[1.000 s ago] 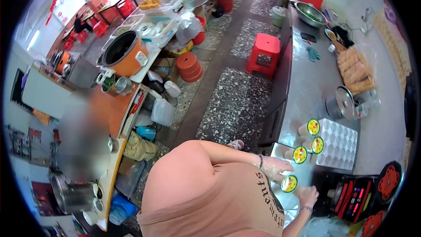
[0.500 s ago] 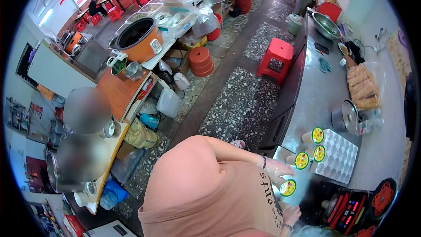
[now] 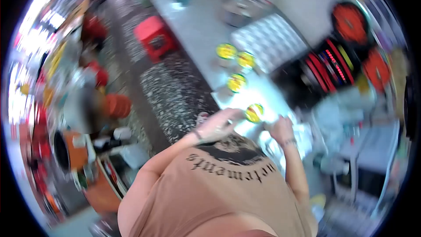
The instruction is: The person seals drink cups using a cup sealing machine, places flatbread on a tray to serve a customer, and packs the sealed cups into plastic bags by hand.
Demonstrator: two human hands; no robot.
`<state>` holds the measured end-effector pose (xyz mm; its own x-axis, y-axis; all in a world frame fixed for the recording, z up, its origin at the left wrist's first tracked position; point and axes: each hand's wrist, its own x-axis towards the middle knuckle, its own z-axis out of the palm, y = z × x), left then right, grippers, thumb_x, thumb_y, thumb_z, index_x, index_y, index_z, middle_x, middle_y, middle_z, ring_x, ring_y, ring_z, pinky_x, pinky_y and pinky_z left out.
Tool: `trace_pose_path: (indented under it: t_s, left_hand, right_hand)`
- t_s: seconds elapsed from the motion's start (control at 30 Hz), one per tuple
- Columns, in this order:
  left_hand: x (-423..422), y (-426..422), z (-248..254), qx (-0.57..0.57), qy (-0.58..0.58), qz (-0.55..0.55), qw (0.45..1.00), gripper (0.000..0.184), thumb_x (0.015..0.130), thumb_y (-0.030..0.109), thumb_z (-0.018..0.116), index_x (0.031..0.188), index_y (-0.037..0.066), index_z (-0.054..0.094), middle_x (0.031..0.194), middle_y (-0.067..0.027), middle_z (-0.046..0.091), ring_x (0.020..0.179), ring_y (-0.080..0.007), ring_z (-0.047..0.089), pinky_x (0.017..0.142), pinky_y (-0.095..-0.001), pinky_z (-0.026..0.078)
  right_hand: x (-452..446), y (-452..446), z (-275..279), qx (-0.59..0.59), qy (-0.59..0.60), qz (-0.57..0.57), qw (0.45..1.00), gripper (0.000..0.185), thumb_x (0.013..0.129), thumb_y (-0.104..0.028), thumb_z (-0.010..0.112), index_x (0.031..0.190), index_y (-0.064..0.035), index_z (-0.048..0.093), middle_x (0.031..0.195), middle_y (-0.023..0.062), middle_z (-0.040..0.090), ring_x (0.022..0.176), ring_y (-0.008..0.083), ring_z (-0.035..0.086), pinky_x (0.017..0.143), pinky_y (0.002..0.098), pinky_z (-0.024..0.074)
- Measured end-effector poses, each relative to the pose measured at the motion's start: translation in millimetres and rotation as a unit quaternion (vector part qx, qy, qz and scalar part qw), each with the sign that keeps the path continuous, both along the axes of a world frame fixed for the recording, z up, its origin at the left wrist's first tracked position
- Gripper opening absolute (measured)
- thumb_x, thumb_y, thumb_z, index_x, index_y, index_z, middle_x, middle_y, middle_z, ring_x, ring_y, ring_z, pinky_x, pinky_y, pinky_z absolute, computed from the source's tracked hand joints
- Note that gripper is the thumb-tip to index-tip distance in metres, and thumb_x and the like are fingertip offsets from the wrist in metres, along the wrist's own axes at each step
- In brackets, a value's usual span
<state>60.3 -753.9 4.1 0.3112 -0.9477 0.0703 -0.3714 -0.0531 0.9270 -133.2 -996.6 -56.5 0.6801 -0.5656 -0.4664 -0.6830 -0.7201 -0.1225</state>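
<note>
My left hand (image 3: 219, 124), in a clear plastic glove, reaches over the metal counter with its fingers stretched toward a cup (image 3: 254, 113) with a yellow and green printed lid. Its fingertips are close to the cup's left side; blur hides whether they touch. My right hand (image 3: 281, 131) is just right of that cup, fingers curled closed; anything in them is hidden. Farther up are three more cups with the same lids: one cup (image 3: 237, 83), another (image 3: 246, 60) and a third (image 3: 226, 51).
A white tray with rows of hollows (image 3: 269, 39) lies beyond the cups. Right of it is a black machine with red lit digits (image 3: 329, 66). A lidded metal pot (image 3: 237, 9) stands farther back. A red stool (image 3: 154, 37) is on the speckled floor to the left.
My view has swung right and down, so the counter, cups and machine now appear farther left and higher. Both hands show more fully, still beside the nearest cup.
</note>
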Motion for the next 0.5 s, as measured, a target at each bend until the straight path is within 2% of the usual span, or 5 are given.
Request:
trace_pose_path:
  t_s: [0.03,0.13,0.2,0.33,0.5]
  left_hand:
    - [-1.8,-0.4,-8.5,0.05,0.028,0.016,0.998,0.043,0.091,0.004,0.056,0.132,0.003,0.045,0.117,-0.0132,0.052,0.103,-0.0194,0.059,0.089,-0.0314,0.051]
    - [-4.6,-3.9,2.0,0.064,0.026,0.006,0.998,0.046,0.091,0.003,0.056,0.134,0.0,0.041,0.119,-0.0129,0.05,0.102,-0.0189,0.059,0.086,-0.0295,0.051]
    - [-3.3,-5.3,-6.9,0.082,0.057,0.0,0.995,0.045,0.091,0.007,0.056,0.133,0.002,0.043,0.122,-0.0165,0.05,0.105,-0.024,0.06,0.086,-0.0333,0.05]
    - [-1.6,-13.8,-7.4,0.063,0.028,-0.032,0.997,0.046,0.09,0.006,0.056,0.134,0.002,0.042,0.124,-0.0165,0.049,0.105,-0.0238,0.06,0.086,-0.0327,0.051]
    - [-3.0,-16.1,-3.8,0.071,0.042,-0.039,0.996,0.046,0.09,0.004,0.056,0.133,0.001,0.042,0.123,-0.0163,0.048,0.104,-0.0227,0.06,0.085,-0.0321,0.051]
  right_hand:
    - [-7.0,-5.8,-7.4,-0.037,0.044,0.077,0.995,0.065,0.081,-0.034,0.066,0.129,0.0043,0.045,0.124,0.0256,0.053,0.122,0.0399,0.043,0.106,0.0461,0.035]
    - [-5.9,3.6,37.6,0.031,-0.009,-0.043,0.999,0.081,0.068,-0.033,0.077,0.134,-0.0015,0.041,0.13,0.0222,0.049,0.126,0.0404,0.04,0.106,0.0466,0.0367]
    - [-13.5,-8.2,26.1,0.019,-0.065,-0.086,0.994,0.085,0.065,-0.038,0.079,0.135,-0.0052,0.042,0.134,0.0225,0.044,0.126,0.0415,0.04,0.106,0.0461,0.0372]
    - [-13.9,-68.7,38.5,-0.112,-0.225,-0.113,0.961,0.074,0.072,-0.033,0.076,0.134,-0.0086,0.044,0.13,0.0205,0.045,0.117,0.0386,0.047,0.1,0.044,0.0424]
    - [-9.9,-126.1,52.6,-0.146,-0.247,-0.194,0.938,0.069,0.072,-0.029,0.075,0.13,-0.0033,0.048,0.125,0.0214,0.051,0.113,0.0372,0.052,0.099,0.0424,0.043]
